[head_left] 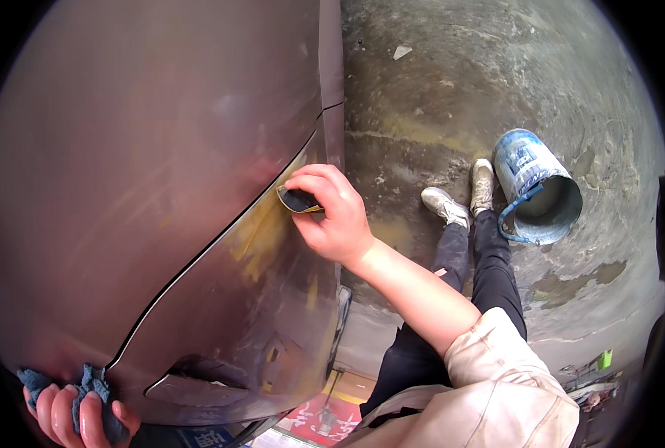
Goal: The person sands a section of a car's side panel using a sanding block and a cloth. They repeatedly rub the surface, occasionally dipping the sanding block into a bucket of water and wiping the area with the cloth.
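Observation:
My right hand pinches a small curved dark pad with a yellowish edge, likely sandpaper, against a brownish-mauve car body panel. It is just right of a long dark panel seam, over a smeared yellow patch. At the lower left my left hand grips a crumpled blue-grey cloth beside the lower end of that seam. A recessed opening shows in the lower part of the panel.
A paint-smeared blue bucket with a handle lies or stands right of my white shoes on the stained concrete floor. A small green object and clutter sit at the lower right. Red and coloured boards show below the panel.

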The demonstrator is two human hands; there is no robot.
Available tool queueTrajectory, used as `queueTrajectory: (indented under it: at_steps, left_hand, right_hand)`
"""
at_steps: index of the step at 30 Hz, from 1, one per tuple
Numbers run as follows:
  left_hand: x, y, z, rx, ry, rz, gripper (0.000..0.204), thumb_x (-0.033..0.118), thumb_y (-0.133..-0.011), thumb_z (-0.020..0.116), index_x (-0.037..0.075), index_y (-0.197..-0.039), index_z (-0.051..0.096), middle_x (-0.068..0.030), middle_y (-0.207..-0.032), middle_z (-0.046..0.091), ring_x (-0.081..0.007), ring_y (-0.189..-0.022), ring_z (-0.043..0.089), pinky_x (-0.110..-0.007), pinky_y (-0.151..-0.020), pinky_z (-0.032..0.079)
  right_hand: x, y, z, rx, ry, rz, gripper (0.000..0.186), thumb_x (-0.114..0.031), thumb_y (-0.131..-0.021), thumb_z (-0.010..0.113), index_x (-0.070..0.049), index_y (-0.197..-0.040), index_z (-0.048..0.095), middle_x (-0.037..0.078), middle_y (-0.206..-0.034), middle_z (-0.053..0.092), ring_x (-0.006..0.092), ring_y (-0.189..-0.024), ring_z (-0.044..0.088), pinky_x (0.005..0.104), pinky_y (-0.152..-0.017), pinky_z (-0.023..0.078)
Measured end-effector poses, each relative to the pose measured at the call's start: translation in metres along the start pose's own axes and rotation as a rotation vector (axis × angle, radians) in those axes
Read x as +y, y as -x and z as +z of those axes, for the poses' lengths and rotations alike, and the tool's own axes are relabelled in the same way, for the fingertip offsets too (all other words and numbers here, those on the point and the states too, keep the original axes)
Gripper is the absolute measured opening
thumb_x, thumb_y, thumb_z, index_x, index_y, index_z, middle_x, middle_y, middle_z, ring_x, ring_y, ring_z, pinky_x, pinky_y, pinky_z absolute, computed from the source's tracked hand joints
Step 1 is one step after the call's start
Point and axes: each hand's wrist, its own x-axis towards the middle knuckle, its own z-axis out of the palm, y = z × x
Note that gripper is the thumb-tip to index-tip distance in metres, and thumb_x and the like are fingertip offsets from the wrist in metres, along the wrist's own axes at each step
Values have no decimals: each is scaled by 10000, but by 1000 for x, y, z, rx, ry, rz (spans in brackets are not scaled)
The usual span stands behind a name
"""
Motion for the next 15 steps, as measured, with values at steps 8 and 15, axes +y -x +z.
queueTrajectory:
  at_steps: [8,15]
  left_hand:
    - [5,-40,1,68,59,40,261,376,-905,740,133,-943,652,-43,-986,636,-227,-964,572,-387,-822,528]
    - [-3,-39,10,138,84,95,254,389,-915,733,143,-919,667,-35,-951,652,-219,-951,578,-350,-791,528]
  right_hand:
    - [9,-6,11,-2,13,-16,394,35,-714,737,-103,-1080,693,97,-1114,636,303,-974,650,384,-818,552]
    - [12,-12,9,-7,34,-45,393,-14,-724,797,-145,-1087,721,103,-1153,631,309,-1008,655,396,-821,569]
